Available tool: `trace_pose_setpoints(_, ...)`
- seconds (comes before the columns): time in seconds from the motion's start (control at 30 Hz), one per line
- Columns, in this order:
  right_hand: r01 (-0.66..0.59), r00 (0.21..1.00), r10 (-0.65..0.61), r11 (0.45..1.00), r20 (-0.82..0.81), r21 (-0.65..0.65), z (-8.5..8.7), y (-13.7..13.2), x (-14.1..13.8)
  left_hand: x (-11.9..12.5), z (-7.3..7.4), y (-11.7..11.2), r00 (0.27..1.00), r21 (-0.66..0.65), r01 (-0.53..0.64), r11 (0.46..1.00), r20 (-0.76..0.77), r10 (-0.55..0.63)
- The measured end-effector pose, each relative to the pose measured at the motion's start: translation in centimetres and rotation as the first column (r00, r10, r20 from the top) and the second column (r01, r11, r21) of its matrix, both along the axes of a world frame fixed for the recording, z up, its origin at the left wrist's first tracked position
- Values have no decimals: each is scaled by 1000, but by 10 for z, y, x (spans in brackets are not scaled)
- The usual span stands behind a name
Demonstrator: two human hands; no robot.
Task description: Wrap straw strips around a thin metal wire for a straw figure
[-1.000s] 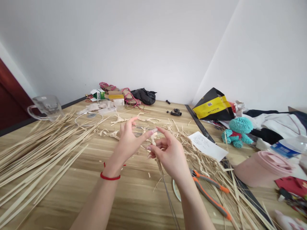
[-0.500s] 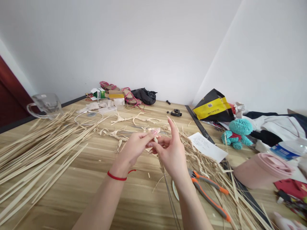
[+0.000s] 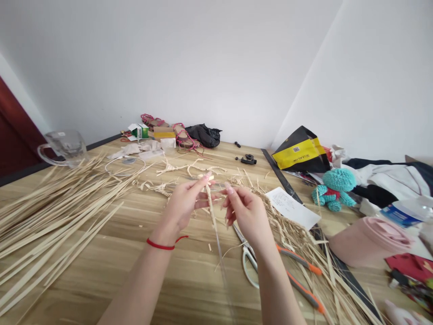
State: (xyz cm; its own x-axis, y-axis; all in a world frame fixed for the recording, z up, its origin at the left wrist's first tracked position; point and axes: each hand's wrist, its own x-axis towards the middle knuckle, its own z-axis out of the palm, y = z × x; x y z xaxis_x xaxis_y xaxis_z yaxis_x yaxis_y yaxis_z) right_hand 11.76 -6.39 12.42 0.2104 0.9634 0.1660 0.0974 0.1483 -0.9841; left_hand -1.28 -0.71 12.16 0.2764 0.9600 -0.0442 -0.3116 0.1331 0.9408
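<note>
My left hand (image 3: 182, 203) pinches the top of a wire stem wrapped in pale straw (image 3: 211, 207) between thumb and fingers. The wrapped part hangs down from the grip, and bare thin wire (image 3: 221, 262) runs on below it towards me. Just to the right, my right hand (image 3: 248, 207) is closed in a pinch, apart from the stem. A thin straw strip (image 3: 218, 194) appears to stretch from the stem to its fingertips, though it is faint. Scissors (image 3: 249, 266) and orange-handled pliers (image 3: 301, 262) lie under and beside my right forearm.
Loose straw strips (image 3: 67, 203) spread over the left of the table, and more straw (image 3: 324, 271) lies on the right. A glass mug (image 3: 69, 146), a written paper (image 3: 292, 207), a blue crocheted doll (image 3: 338, 180) and a pink cup (image 3: 368, 241) stand or lie around.
My hands have moved apart. The right hand went right and lower, its raised index finger now curled in, while the left shifted slightly left, leaving the wrapped stem and scissors more visible.
</note>
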Motion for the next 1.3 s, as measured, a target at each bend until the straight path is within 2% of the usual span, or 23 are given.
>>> trace_pose_setpoints(0.13, -163, 982, 155, 985, -112, -64, -1, 1, -6, 4, -3, -1, 996, 31, 73, 997, -56, -71)
trace_pose_setpoints(0.23, -235, 957, 212, 967, -198, -98, -1, 2, -4, 5, -6, -1, 993, 93, 54, 994, -112, -44)
trace_pose_setpoints(0.53, -214, 945, 174, 969, -277, -121, -6, 7, -1, 7, -13, -1, 955, 271, 72, 960, -296, 12)
trace_pose_setpoints(0.7, -192, 955, 152, 972, -255, -138, -6, 7, -1, 4, -9, -2, 890, 335, 116, 935, -453, 51)
trace_pose_setpoints(0.83, -194, 970, 167, 970, -179, -149, -2, 5, 3, 2, -3, -4, 855, 358, 121, 926, -511, 86)
trace_pose_setpoints(0.97, -194, 980, 181, 963, -84, -189, 4, 0, 10, -4, 1, -3, 849, 339, 66, 939, -513, 126)
trace_pose_setpoints(1.13, -307, 952, 295, 921, -86, -240, 8, -5, 22, -15, 7, -1, 882, 280, 28, 960, -459, 108)
trace_pose_setpoints(1.3, -371, 925, 341, 908, -169, -196, 11, -8, 34, -26, 14, 2, 963, 221, -54, 974, -245, 109)
